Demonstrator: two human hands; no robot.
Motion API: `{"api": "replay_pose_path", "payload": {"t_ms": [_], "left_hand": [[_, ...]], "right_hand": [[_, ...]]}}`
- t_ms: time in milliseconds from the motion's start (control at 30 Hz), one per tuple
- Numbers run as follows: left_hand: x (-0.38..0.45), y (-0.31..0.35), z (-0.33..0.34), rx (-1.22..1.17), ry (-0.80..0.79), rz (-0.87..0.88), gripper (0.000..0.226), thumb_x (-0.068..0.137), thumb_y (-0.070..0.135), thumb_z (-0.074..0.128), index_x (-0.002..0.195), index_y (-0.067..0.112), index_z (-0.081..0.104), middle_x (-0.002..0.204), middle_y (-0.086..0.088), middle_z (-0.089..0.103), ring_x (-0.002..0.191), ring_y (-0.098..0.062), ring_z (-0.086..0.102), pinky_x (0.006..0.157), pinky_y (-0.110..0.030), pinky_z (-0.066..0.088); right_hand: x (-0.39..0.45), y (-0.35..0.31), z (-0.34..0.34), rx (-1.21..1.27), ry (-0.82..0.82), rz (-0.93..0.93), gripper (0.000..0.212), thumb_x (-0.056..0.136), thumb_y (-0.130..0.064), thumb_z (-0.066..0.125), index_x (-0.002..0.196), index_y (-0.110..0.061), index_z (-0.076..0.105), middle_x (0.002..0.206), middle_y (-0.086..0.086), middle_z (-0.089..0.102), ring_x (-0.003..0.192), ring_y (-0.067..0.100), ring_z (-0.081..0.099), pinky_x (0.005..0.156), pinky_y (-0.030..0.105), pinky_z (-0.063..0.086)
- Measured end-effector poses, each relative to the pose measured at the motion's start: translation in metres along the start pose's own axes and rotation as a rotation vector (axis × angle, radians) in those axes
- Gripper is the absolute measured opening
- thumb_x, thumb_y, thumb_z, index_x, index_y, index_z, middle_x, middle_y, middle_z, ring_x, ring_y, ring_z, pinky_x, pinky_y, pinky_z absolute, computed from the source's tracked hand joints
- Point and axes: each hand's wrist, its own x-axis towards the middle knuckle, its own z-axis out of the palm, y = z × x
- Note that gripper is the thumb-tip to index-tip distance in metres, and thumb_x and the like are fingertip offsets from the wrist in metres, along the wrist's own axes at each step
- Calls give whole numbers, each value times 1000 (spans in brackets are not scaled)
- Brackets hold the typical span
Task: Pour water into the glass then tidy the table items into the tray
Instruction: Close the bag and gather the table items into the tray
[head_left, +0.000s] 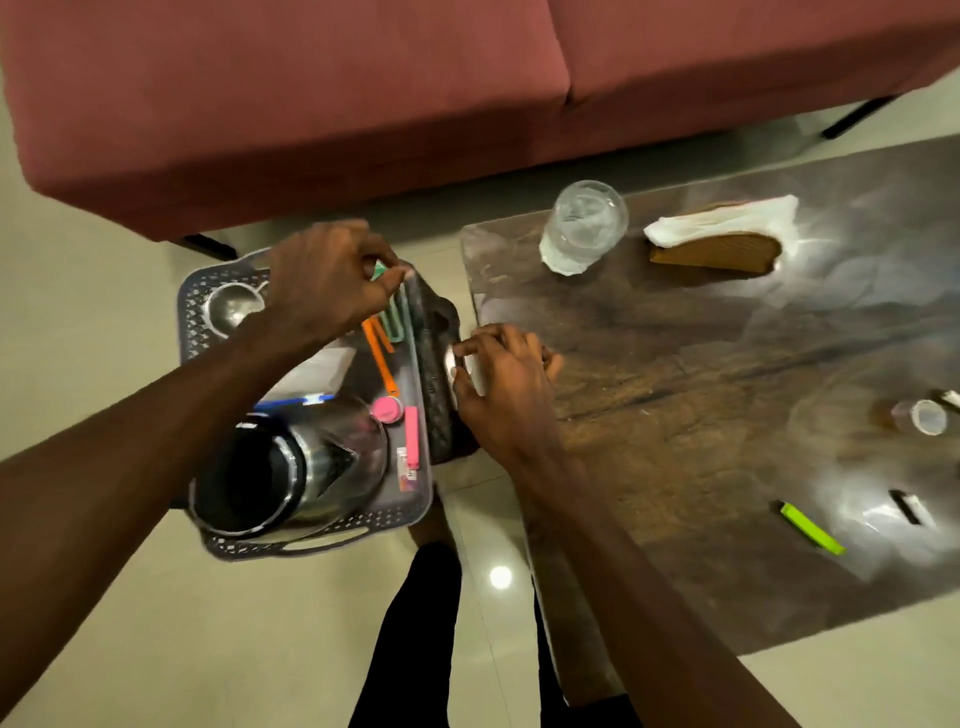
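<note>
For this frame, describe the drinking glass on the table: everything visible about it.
The glass is clear and looks ribbed or textured, seen from above with its round rim open. It stands upright at the far left corner of the wooden table, on what looks like a white napkin. Whether it holds water is hard to tell. Neither hand touches it; a brown wedge-shaped item with white paper lies beside it.

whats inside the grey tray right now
The tray holds a black-and-steel kettle, a steel bowl, orange and pink sticks, a round pink lid and white paper. The left hand covers whatever lies beneath it.
</note>
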Motion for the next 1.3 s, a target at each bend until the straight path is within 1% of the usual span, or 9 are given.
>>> {"api": "replay_pose_path", "payload": {"t_ms": [167,333,533,633,700,867,1033,1133,1300], "left_hand": [[12,107,10,-266,46,-30,27,83,48,63,91,25,76,77,4,68,73,-20,63,63,-34,49],[-6,218,59,-465,-138,-20,18,86,38,66,91,24,76,78,5,70,74,-16,64,67,-35,53],[-63,336,122,-513,-421,2,27,80,34,63,103,24,72,93,1,71,89,-25,67,78,-38,55],[-92,383,145,-432,-537,137,40,79,42,67,116,31,60,115,4,59,100,-26,62,83,-41,54],[-107,411,162,-310,-576,257,47,78,48,70,121,36,55,120,6,51,102,-25,60,81,-39,53],[-118,452,204,-130,-562,385,57,77,45,74,129,39,51,126,6,45,116,-19,50,83,-36,48],[-113,466,232,-11,-613,451,49,79,43,73,124,37,54,124,4,43,108,-22,55,76,-37,52],[-113,467,240,6,-595,483,39,83,37,70,120,37,57,122,5,47,103,-21,56,70,-35,50],[-110,468,244,-21,-555,476,26,88,39,60,114,35,62,112,9,56,98,-20,60,65,-33,49]], "right_hand": [[-13,49,-42,147,142,235,22,86,-26,64,107,-27,67,120,-6,59,114,17,50,97,36,26],[-50,119,-88,178,289,440,19,88,-28,63,106,-26,68,116,-5,61,114,21,52,92,33,27],[-111,214,-144,174,459,671,19,84,-22,64,103,-25,69,115,-4,65,113,24,55,99,44,37],[-144,257,-168,188,596,777,27,78,-20,58,103,-20,70,111,2,65,110,28,56,96,45,43],[-164,289,-181,160,631,844,35,76,-18,54,107,-16,70,113,8,63,110,33,57,94,44,45],[-189,359,-191,126,527,957,53,78,-4,56,130,-17,60,125,12,54,115,34,51,100,44,44],[-185,400,-187,36,387,936,64,84,-8,56,145,-24,48,147,9,45,128,33,45,107,42,40],[-183,413,-181,4,350,915,55,87,-9,57,140,-24,56,143,7,48,125,32,46,105,41,43],[-177,419,-180,-26,384,927,37,85,-10,55,119,-18,67,120,5,56,111,30,52,85,37,48]]}}
